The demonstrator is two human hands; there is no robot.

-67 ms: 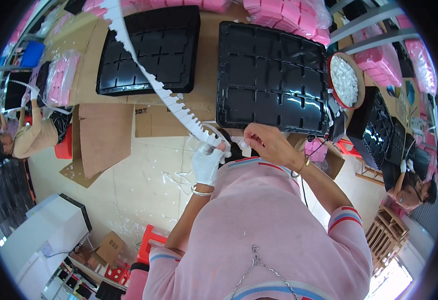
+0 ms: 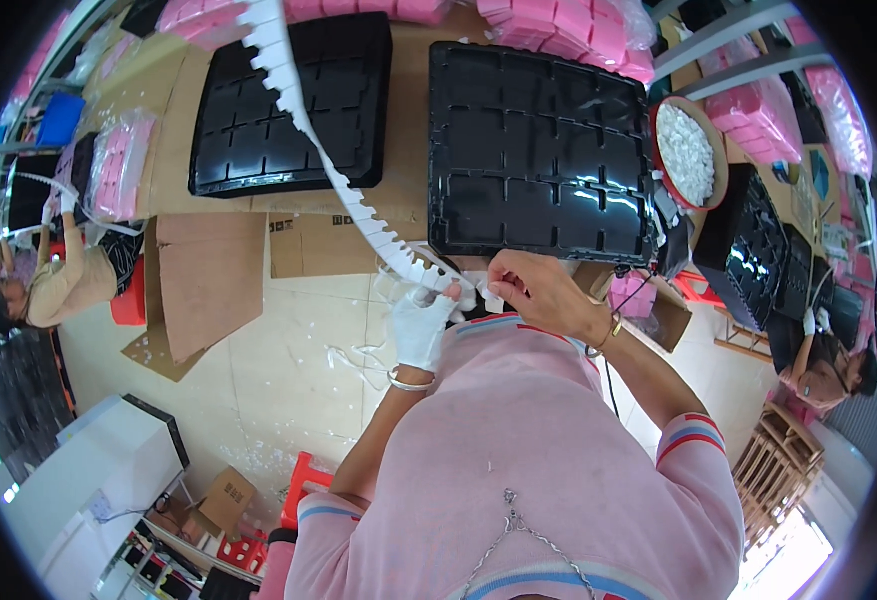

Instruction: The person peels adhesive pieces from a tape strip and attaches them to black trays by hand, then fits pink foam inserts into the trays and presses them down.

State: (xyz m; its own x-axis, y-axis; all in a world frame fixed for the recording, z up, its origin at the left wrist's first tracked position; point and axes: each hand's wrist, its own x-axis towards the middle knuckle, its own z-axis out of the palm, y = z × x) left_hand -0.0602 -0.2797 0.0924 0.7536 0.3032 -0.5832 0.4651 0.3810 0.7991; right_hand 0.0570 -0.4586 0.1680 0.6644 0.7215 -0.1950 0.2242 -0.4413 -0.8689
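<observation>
A long white notched strip (image 2: 281,72), apparently foam, runs from the top edge in a curve down to my hands. Its lower end is gripped by my left hand (image 2: 425,325), which wears a white glove with a fingertip bare. Close beside it, my bare right hand (image 2: 547,292) is closed in a pinch at a small white piece (image 2: 493,299) by the strip's end. Just beyond the hands, a black moulded tray (image 2: 539,150) lies on the cardboard-covered table. Another black tray (image 2: 294,105) lies to the left, partly behind the strip.
A round red-rimmed bowl (image 2: 686,155) of white bits stands right of the trays. Pink foam blocks (image 2: 559,35) line the back. An open cardboard box (image 2: 209,285) is at the left, a red stool (image 2: 304,485) behind me. Other people (image 2: 54,285) work at both sides.
The strip's upper part has swung to the right, and its lower end has moved slightly right with my left hand. My right hand stays in nearly the same place.
</observation>
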